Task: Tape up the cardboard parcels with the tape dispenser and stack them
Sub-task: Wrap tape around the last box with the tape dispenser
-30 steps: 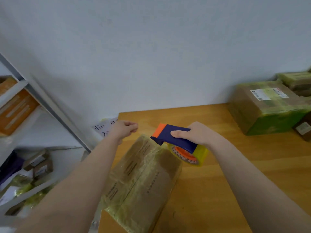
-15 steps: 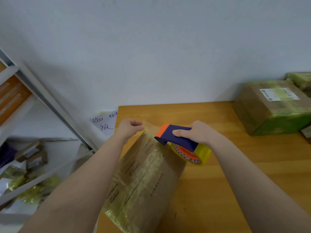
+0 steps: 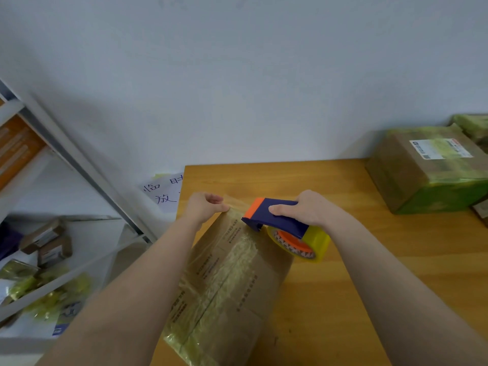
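So that tape can be drawn taut, its end is pinched at the parcel [image 3: 227, 281] edge by the left hand [image 3: 204, 207], while the tape dispenser [image 3: 280, 220] is gripped by the right hand [image 3: 309, 207].

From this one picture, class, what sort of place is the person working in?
Probably a parcel packing or mailroom area: taped cardboard parcels, one labelled, sit on a wooden table, a tape dispenser is in use, and metal shelving holds more small boxes.
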